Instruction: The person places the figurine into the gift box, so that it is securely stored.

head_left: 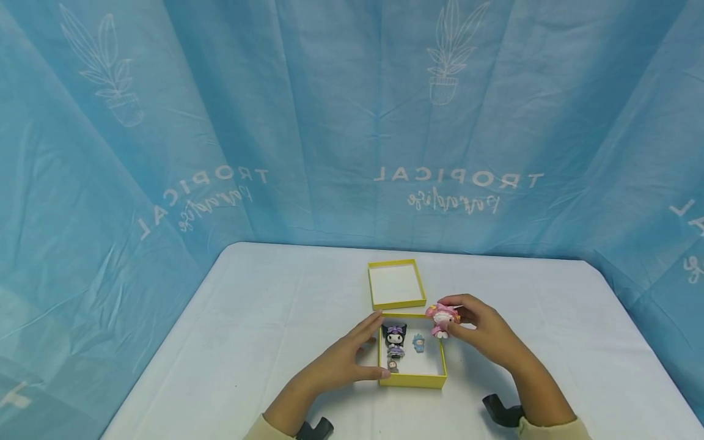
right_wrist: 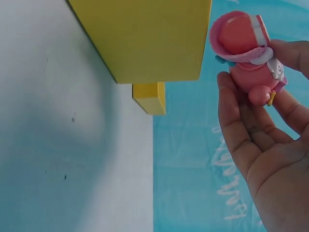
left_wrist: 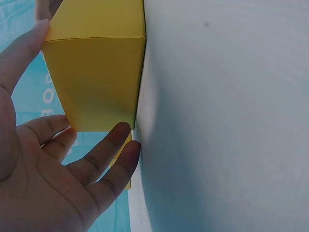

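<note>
My right hand (head_left: 491,335) pinches a pink hooded figurine (head_left: 442,321) between thumb and fingers, above the right rim of a shallow yellow box (head_left: 414,381). In the right wrist view the pink figurine (right_wrist: 247,77) shows its rounded back. Along the box's left side my left hand (head_left: 342,360) is spread, its thumb touching the front corner and fingers at the back corner. Its fingers look fairly straight beside the yellow wall (left_wrist: 96,82) in the left wrist view. Inside lie a black-and-purple figurine (head_left: 395,342), a small blue figurine (head_left: 419,343) and a small greyish one (head_left: 393,365).
Just behind the box lies a yellow-edged lid (head_left: 396,285), its white inside facing up. A white cloth (head_left: 286,305) covers the table. Blue printed curtains (head_left: 352,122) hang at the back and sides. Black wrist devices (head_left: 502,410) sit near both wrists.
</note>
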Demonstrator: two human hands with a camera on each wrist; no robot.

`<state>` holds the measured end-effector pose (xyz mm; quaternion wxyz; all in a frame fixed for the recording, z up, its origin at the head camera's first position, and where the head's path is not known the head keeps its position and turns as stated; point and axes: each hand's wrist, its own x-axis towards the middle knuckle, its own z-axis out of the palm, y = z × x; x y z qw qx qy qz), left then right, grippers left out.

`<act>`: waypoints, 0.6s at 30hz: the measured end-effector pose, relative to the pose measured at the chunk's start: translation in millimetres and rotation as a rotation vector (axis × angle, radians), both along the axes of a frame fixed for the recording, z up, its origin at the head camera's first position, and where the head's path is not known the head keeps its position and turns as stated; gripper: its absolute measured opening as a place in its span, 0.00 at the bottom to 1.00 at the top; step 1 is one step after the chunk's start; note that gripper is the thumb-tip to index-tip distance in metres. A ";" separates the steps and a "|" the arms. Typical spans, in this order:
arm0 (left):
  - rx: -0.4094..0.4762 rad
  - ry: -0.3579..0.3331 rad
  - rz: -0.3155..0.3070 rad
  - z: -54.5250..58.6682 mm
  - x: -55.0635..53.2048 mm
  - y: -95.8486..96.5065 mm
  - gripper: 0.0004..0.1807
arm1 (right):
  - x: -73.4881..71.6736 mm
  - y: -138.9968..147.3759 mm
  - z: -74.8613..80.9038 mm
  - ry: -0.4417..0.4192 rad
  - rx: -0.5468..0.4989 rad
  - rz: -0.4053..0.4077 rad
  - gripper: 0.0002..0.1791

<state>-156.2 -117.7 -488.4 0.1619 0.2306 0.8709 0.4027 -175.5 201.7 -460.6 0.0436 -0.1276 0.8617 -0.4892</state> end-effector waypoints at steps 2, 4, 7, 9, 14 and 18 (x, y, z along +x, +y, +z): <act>-0.001 0.002 -0.001 0.0 -0.2 0.0 0.57 | 0.4 -1.7 0.3 0.004 -0.003 0.014 0.24; -0.001 0.000 -0.001 -0.1 -0.5 0.0 0.57 | 0.5 -3.6 0.2 0.006 -0.009 0.028 0.23; -0.004 0.002 -0.005 0.2 -0.8 0.3 0.57 | 1.0 -6.0 0.0 0.003 -0.027 0.048 0.24; -0.004 0.002 -0.006 0.3 -1.0 0.5 0.57 | 1.1 -7.7 -0.1 0.005 -0.029 0.062 0.24; -0.011 0.001 -0.002 -0.1 -1.4 0.3 0.56 | 1.8 -12.3 -0.2 0.013 -0.008 0.080 0.24; -0.018 -0.003 0.001 -0.4 -1.5 0.2 0.56 | 3.3 -15.8 -0.5 0.021 0.015 0.091 0.24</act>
